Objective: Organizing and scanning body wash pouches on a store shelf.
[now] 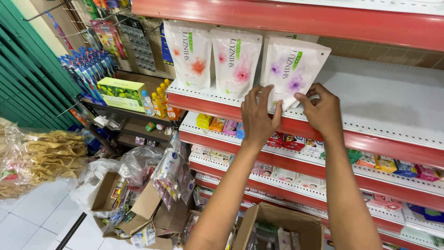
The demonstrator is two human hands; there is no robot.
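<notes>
Both hands on the rightmost white pouch [292,69], a soft stand-up refill pack with a purple flower print and a green mark near the top, leaning slightly left on the white shelf [393,99] with red front edge. Left hand [257,115] fingers spread flat against the pouch's lower left corner; right hand [323,110] grip pinches the lower right edge, thumb in front, fingers curled behind. Left of the grip, two more white pouches stand upright: pink-flower pouch [236,60] touching the held one, then red-flower pouch [190,53]. Right of the grip, bare shelf. Below the grip, small soap boxes [286,140] on lower shelves; open cardboard box [282,227] further down between the forearms.
</notes>
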